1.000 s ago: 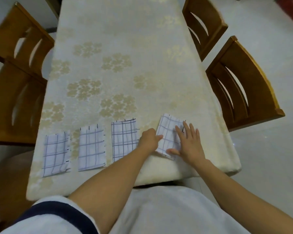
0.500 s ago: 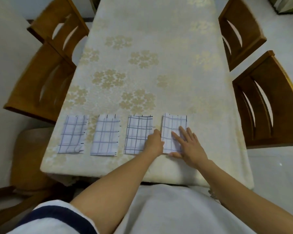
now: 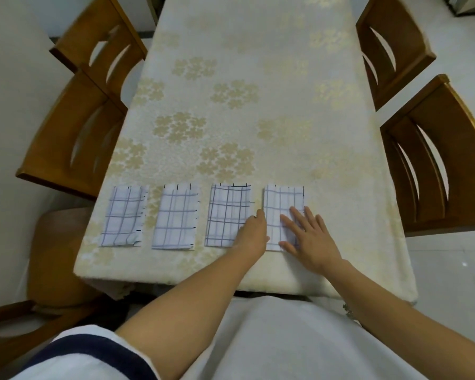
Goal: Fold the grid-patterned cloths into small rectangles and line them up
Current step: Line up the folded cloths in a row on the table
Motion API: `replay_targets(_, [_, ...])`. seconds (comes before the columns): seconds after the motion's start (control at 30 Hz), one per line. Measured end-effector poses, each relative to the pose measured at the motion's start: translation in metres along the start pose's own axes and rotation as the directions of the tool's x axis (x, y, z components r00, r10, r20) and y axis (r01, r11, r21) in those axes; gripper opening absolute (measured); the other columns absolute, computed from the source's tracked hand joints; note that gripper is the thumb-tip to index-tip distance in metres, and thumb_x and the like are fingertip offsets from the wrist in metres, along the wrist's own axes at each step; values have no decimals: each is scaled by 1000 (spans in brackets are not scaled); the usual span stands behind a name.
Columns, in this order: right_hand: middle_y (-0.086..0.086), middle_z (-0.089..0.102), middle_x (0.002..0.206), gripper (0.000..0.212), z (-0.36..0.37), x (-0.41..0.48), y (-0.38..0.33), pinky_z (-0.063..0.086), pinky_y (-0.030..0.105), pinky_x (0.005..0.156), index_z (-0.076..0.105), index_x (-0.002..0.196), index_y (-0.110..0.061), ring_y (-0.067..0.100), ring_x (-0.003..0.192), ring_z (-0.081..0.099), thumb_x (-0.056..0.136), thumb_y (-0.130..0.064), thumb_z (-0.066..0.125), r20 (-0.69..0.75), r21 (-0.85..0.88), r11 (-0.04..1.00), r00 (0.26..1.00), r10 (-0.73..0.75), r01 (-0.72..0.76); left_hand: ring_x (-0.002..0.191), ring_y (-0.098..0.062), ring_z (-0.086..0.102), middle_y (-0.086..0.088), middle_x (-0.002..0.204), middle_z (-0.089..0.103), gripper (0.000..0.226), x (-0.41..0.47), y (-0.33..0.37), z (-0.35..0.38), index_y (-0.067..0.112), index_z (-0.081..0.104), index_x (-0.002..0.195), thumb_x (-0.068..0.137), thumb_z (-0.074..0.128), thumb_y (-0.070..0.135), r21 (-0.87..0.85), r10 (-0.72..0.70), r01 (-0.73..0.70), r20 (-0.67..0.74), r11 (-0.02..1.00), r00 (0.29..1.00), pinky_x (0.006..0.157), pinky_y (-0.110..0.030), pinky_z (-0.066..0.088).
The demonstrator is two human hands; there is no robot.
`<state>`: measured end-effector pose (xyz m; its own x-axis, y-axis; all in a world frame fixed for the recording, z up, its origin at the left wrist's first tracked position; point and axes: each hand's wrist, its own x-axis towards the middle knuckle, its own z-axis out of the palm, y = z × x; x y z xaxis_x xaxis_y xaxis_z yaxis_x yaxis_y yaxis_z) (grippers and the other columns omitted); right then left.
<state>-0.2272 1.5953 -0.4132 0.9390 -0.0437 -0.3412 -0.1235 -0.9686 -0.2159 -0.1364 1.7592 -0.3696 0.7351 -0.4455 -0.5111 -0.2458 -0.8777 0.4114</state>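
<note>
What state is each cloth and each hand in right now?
Far-left cloth: folded, flat.
Second cloth: folded, flat.
Third cloth: folded, flat.
Rightmost cloth: folded, under both hands.
Left hand: curled, at its left edge.
Right hand: open, flat on it.

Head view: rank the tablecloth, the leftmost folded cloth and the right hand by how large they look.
1. Tablecloth, by far the largest.
2 and 3. Leftmost folded cloth and right hand look alike; the hand sits nearer the camera, so no ranking.

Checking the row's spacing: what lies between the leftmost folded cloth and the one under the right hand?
Head view: two more folded cloths, the second and third, with strips of bare tablecloth between.
</note>
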Motion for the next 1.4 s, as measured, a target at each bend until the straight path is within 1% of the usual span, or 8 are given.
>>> replay_targets(0.5, [-4,-10,166,83,1,-5,7,-8,43,122,2,158,-37,25,152,-16,86,-77,0,-6,-21,1000,1000,17,-17,105,-26,57,-9,129,45,38,-7,4,-4,15,45,129,96,65,13,-33,53,-53,10,998,999,87,-36,50])
replay_targets(0.63, [-3,-4,166,79,-3,-4,5,-5,43,122,10,158,-35,24,153,-10,90,-73,10,-50,4,1000,999,7,-7,112,-28,52,-11,134,42,53,-7,3,-5,11,41,136,93,71,18,106,124,-120,-29,987,992,94,-39,50])
replay_targets(0.7, [1,6,166,69,-8,0,4,0,41,124,19,158,-30,25,154,1,98,-64,28,-117,33,999,993,-16,20,123,-28,47,-11,141,41,64,-4,2,-8,9,40,141,89,75,26,259,211,-185,-74,948,975,101,-38,45])
replay_targets(0.8, [9,35,158,55,-17,12,-2,29,42,118,41,150,-19,30,144,35,99,-36,54,-291,129,986,954,-67,109,149,-28,26,-13,160,29,80,2,4,-12,6,32,151,88,76,28,361,292,-256,-46,897,955,122,-38,25])
replay_targets(0.87, [10,47,150,51,-24,23,-8,43,41,107,48,145,-15,30,133,49,97,-26,61,-358,159,972,928,-106,172,155,-26,5,-12,167,11,93,7,5,-14,4,17,157,89,75,30,412,291,-269,11,870,957,127,-39,8])
replay_targets(0.93, [9,50,147,54,-28,32,-10,45,39,105,48,145,-13,29,130,52,95,-26,65,-344,133,966,925,-164,221,155,-26,-5,-12,168,-1,103,14,7,-19,2,6,159,89,73,37,485,260,-267,84,833,962,127,-39,0])
replay_targets(1.17, [9,36,158,68,-16,42,14,34,44,117,39,151,-9,29,144,35,93,-37,64,-152,162,969,975,-160,184,155,-32,-6,-20,166,-8,116,37,11,-22,-4,-6,156,87,76,40,623,144,-263,235,737,961,124,-43,-2])
replay_targets(1.4, [-6,-2,167,103,-16,51,31,4,39,125,6,159,-26,16,153,-10,80,-87,31,22,63,971,973,-232,230,153,-37,-12,-25,163,-18,137,46,20,-24,-6,-14,154,75,85,46,691,121,-288,281,663,952,124,-47,-4])
